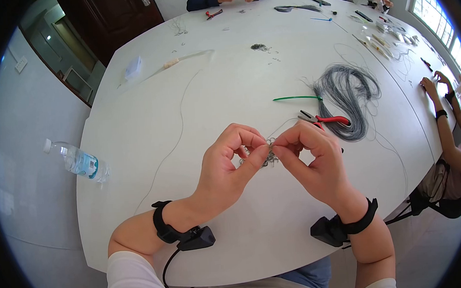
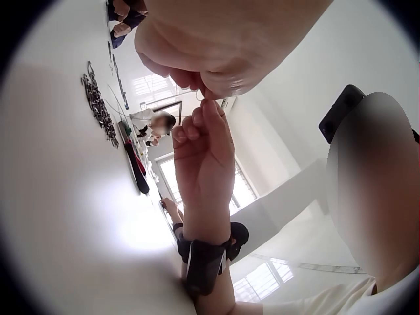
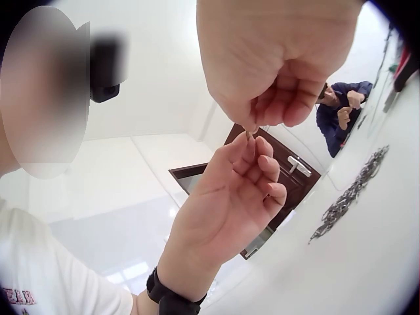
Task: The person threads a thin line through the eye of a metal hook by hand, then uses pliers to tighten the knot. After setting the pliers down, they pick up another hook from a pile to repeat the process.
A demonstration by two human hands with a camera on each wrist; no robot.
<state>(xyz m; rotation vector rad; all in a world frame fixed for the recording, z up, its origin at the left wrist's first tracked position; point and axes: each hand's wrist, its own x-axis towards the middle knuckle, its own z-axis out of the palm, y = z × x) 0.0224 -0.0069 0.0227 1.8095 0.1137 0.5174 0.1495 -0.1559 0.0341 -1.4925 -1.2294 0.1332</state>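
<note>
Both hands meet fingertip to fingertip above the table in the head view. My left hand [image 1: 230, 160] pinches something tiny between thumb and index finger, and my right hand [image 1: 315, 152] pinches at the same spot. In the right wrist view a small thin piece [image 3: 249, 134] shows between the fingertips; its shape is mostly hidden. A fine line [image 1: 287, 123] rises beside the right fingers. Beneath the hands lies a pile of small dark metal pieces [image 1: 267, 162], partly covered by them; the pile [image 2: 100, 108] appears whole in the left wrist view.
Beyond the right hand lie red-handled pliers [image 1: 336, 119], a green tie [image 1: 294, 98] and a grey strand bundle [image 1: 346, 131]. A bottle [image 1: 81, 161] lies at left. A smaller metal pile [image 1: 259, 47] and a clear box [image 1: 133, 68] stand farther back. Other people sit around the table [image 1: 134, 123].
</note>
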